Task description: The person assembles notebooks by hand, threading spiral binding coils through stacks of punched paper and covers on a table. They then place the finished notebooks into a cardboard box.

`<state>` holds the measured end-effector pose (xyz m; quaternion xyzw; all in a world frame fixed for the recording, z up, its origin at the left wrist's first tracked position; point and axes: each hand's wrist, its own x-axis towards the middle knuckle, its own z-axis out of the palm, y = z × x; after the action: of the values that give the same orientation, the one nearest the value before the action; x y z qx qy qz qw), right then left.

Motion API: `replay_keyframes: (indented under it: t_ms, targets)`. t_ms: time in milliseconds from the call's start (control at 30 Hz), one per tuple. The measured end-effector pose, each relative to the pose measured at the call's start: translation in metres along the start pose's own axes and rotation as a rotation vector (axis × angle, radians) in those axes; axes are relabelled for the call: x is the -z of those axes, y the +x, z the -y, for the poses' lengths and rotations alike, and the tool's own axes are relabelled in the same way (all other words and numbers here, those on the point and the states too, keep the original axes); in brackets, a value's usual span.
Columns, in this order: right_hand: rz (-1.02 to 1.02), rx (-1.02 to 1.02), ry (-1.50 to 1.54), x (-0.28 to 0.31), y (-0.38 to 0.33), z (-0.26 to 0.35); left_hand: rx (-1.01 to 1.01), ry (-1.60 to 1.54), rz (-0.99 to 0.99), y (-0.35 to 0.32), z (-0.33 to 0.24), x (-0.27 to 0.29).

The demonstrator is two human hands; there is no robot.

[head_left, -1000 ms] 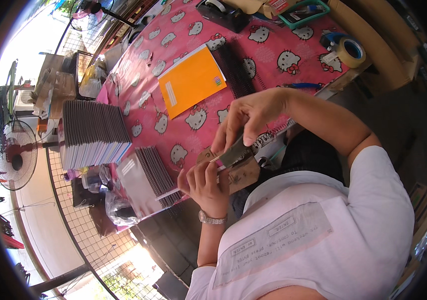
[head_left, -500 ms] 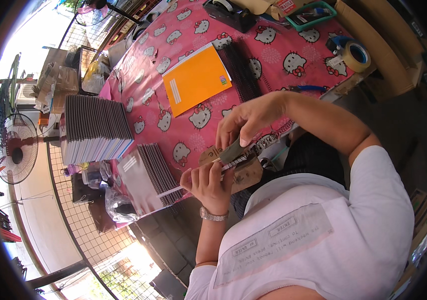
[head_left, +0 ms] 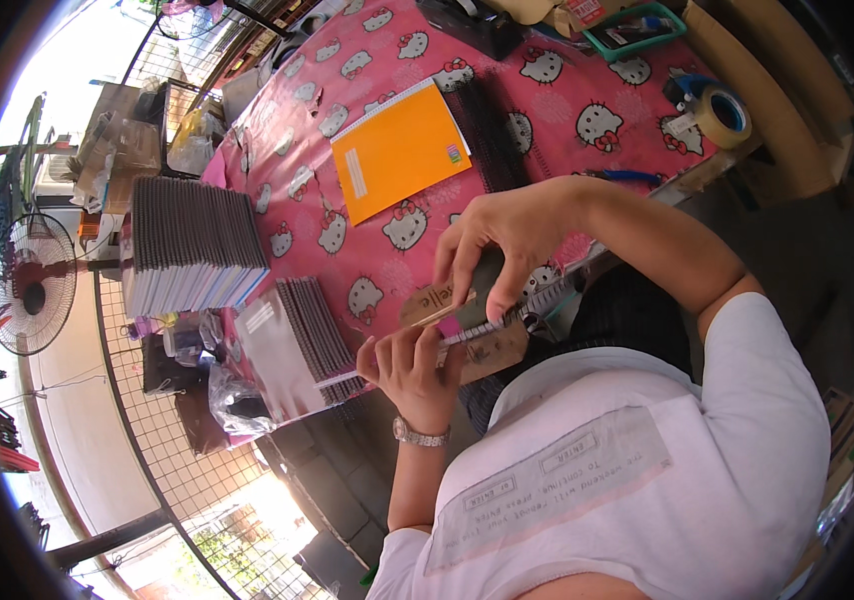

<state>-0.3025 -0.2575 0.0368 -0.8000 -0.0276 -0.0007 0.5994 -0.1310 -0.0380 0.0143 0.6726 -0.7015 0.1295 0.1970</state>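
Note:
At the table's near edge my left hand [head_left: 415, 365] is closed around a thin notebook [head_left: 340, 379] seen nearly edge-on. A binding coil [head_left: 481, 329] runs along the notebook's edge. My right hand [head_left: 517, 240] curls over its far part, fingertips on a brown edge and thumb against the coil. A dark green piece [head_left: 488, 268] shows under the right palm, partly hidden. Beneath both hands lies a brown board [head_left: 497, 352] with handwriting on it. An orange notebook [head_left: 402, 150] lies beyond my hands, beside a black strip of coils [head_left: 487, 130].
On the left stand a tall stack of coil-bound notebooks [head_left: 192, 235] and a lower pile of grey-covered ones [head_left: 272, 345]. Tape rolls [head_left: 722, 117], a blue-handled tool [head_left: 627, 176] and a green tray [head_left: 637, 35] lie at the right. A pink patterned cloth [head_left: 547, 105] covers the table.
My right thumb has moved away from the fingers and down onto the coil. The dark green piece, earlier pinched in that hand, now sits under the palm. The left hand keeps its hold.

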Motion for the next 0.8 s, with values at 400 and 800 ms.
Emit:
replay_keyframes:
  t_ms: [400,800]
  targets:
    - [0.021,-0.100,-0.191,-0.001,0.015,-0.004,-0.008,-0.076,0.068,0.007,0.000,0.008]
    - [-0.012,0.136,-0.025,-0.003,0.021,0.000,-0.011,-0.124,0.025,0.005,0.005,0.008]
